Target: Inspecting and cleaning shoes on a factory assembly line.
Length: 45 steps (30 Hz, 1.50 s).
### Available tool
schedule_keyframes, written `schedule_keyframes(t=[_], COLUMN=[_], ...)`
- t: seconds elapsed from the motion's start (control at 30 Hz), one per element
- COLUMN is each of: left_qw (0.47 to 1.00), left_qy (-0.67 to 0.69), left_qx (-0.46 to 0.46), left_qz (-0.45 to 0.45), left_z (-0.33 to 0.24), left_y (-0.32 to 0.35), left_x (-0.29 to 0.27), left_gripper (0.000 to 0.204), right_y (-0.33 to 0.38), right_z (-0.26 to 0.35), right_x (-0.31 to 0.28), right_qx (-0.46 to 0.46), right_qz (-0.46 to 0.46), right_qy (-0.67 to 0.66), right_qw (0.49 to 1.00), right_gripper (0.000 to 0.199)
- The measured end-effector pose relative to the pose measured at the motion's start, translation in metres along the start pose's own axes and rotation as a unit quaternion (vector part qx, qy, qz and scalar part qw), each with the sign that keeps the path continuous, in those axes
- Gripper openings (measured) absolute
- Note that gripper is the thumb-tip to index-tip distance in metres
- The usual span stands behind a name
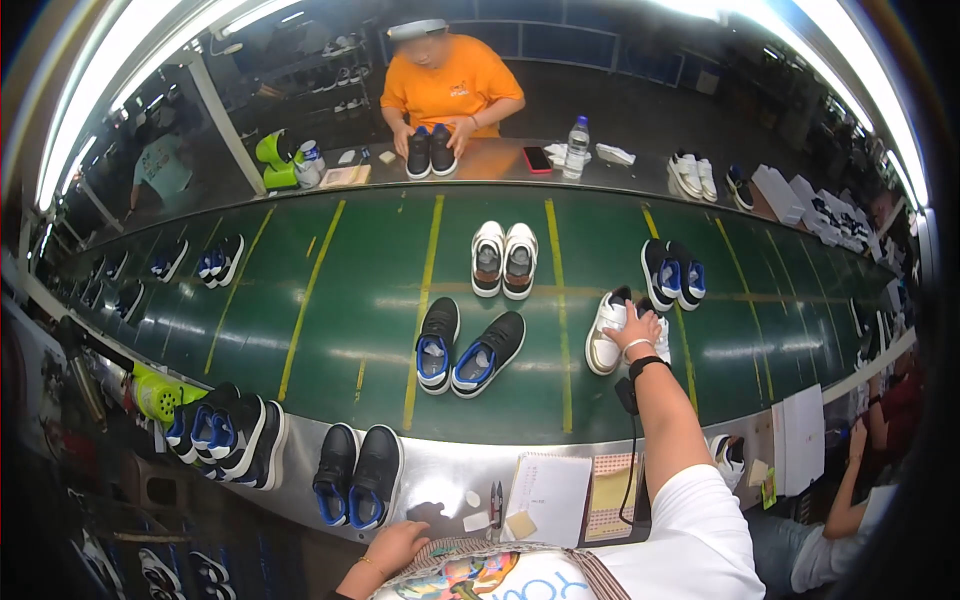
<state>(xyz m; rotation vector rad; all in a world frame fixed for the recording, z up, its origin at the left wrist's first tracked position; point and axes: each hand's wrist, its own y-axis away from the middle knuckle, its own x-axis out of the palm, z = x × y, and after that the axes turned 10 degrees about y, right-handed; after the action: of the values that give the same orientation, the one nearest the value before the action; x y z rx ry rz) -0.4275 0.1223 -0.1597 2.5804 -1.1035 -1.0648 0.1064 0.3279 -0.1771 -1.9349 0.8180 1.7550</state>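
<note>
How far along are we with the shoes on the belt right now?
Done: a black-and-blue pair sits on the metal ledge near the left hand. In hand: the right hand is on a white pair. Left: the black pair, white-grey pair and another black-blue pair lie untouched on the green belt.

A shoe factory floor, this: a long green conveyor belt (330,300) with yellow lines carries pairs of sneakers, black-and-blue (468,350) and white (503,258). A worker in orange (450,85) handles a black pair (431,152) across the line, with shoe racks (335,75) behind.
</note>
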Motion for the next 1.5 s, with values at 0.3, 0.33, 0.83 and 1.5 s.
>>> schedule_keyframes(t=[0.3,0.33,0.83,1.5], left_qw=[1.000,1.000,0.915,0.903], left_qy=[-0.003,-0.003,-0.162,-0.293], left_qx=[-0.018,-0.018,0.362,0.307], left_qz=[-0.004,0.004,-0.067,0.066], left_z=[0.016,0.015,-0.118,0.034], left_y=[-0.009,-0.009,-0.051,-0.088], left_x=[0.010,0.010,-0.081,-0.002], left_gripper=[0.031,0.031,0.065,0.038], right_y=[-0.026,-0.028,0.245,0.403], right_z=[0.017,0.013,0.044,0.070], right_x=[0.004,0.007,-0.096,0.042], right_qx=[0.062,0.047,-0.686,-0.550], right_qz=[0.094,0.092,-0.095,-0.093], right_qy=[0.062,0.057,0.005,-0.078], right_qw=[0.992,0.993,0.722,0.826], right_gripper=[0.098,0.095,0.033,0.041])
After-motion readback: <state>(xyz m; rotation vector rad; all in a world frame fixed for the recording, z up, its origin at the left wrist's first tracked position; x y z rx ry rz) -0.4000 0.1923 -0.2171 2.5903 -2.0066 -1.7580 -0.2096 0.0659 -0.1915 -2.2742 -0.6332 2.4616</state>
